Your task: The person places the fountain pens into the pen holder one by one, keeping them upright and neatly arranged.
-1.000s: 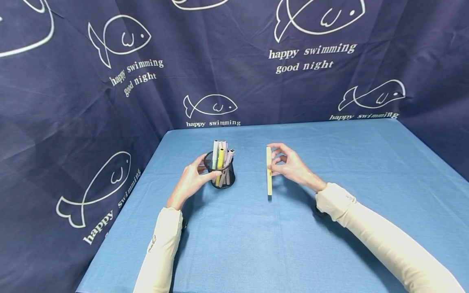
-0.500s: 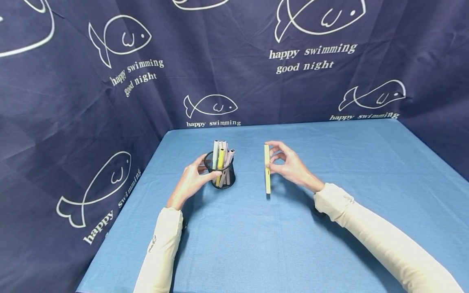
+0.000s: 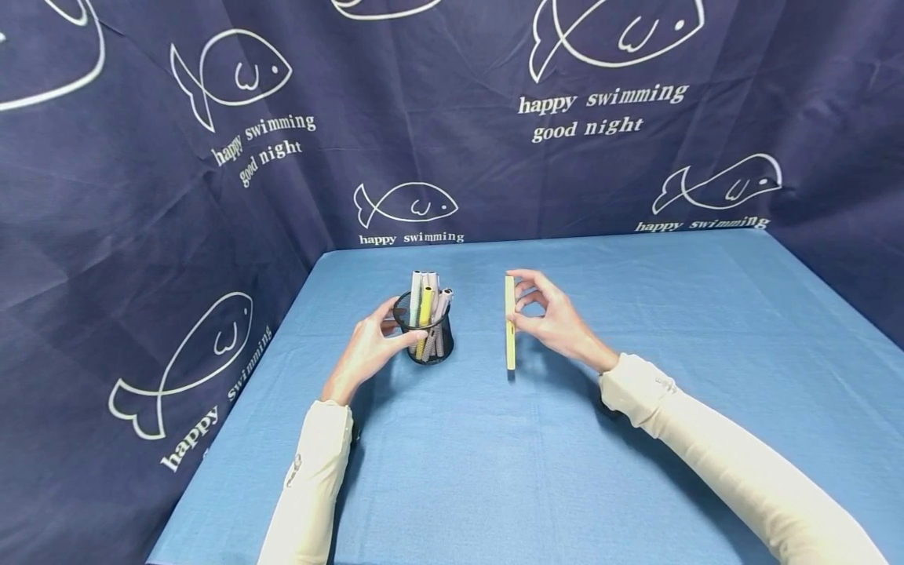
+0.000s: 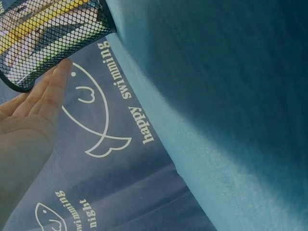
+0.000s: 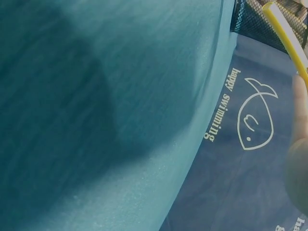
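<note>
A black mesh pen holder [image 3: 445,347] stands upright on the table with several markers inside, among them a yellow marker [image 3: 426,306] and pale ones. My left hand [image 3: 367,345] grips its left side, thumb at the front and fingers behind; in the left wrist view the fingers [image 4: 55,91] lie along the mesh. To the right, my right hand [image 3: 561,320] pinches another yellow marker [image 3: 511,349] between thumb and fingers. This marker is held upright above the table, a short gap from the pen holder. Its lower end also shows in the right wrist view.
A blue cloth [image 3: 452,471] covers the table. Dark blue curtains [image 3: 487,173] with white fish drawings and lettering hang along the back and both sides.
My right hand has moved slightly left and away from me, bringing the yellow marker closer to the pen holder. The left hand and the pen holder have stayed still.
</note>
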